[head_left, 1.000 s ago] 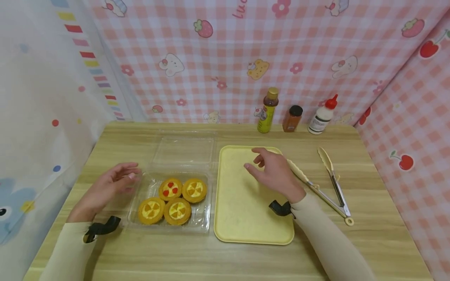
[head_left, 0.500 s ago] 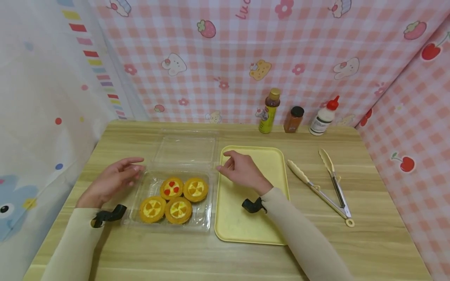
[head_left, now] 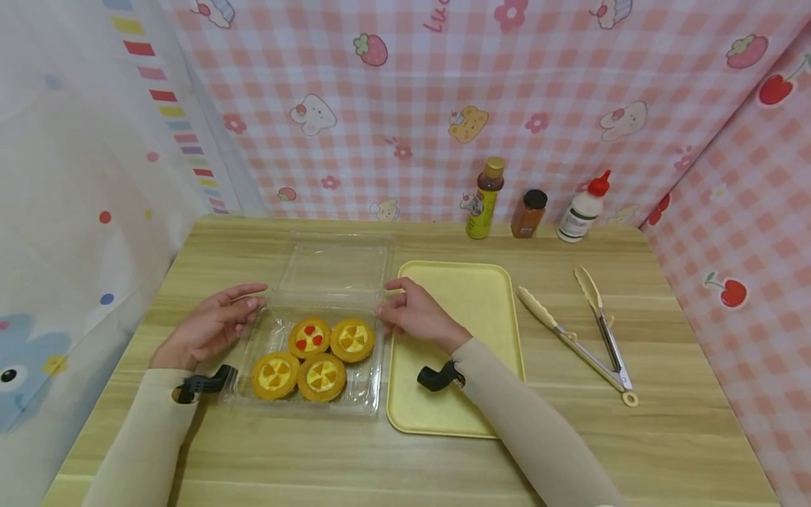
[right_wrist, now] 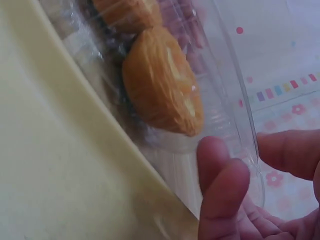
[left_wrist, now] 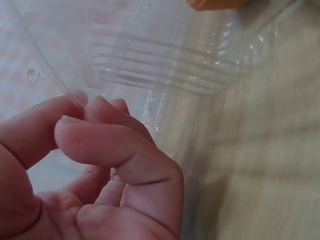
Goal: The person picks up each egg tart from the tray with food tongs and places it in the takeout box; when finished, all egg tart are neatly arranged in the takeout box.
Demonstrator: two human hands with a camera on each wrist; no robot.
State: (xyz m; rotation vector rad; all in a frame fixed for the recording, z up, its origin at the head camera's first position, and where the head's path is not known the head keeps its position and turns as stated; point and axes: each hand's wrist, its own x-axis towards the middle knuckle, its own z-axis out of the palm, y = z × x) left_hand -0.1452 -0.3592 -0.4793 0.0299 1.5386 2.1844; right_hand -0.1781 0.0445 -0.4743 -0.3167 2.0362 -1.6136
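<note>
A clear plastic clamshell box [head_left: 364,403] lies on the table with its lid [head_left: 336,267] folded back toward the wall. In the box are several round egg tarts [head_left: 322,378], one topped with red pieces and the others with orange wedges. My left hand [head_left: 212,327] pinches the box's left edge near the hinge; in the left wrist view its fingertips meet at the thin plastic rim. At the right edge, my right hand [head_left: 418,313] has its curled fingers and thumb on either side of the rim, over the tray's left border. A tart [right_wrist: 162,82] shows beside it in the right wrist view.
A yellow tray [head_left: 443,415] lies right of the box, partly under the right forearm. Spread tongs [head_left: 586,355] rest farther right. Along the back wall stand a yellow-labelled bottle [head_left: 484,201], a black-capped jar [head_left: 529,215] and a red-tipped squeeze bottle [head_left: 581,211].
My right hand has moved left across the tray to the box's right edge. My left hand has shifted slightly right and away from me, onto the left edge. The tarts stay put.
</note>
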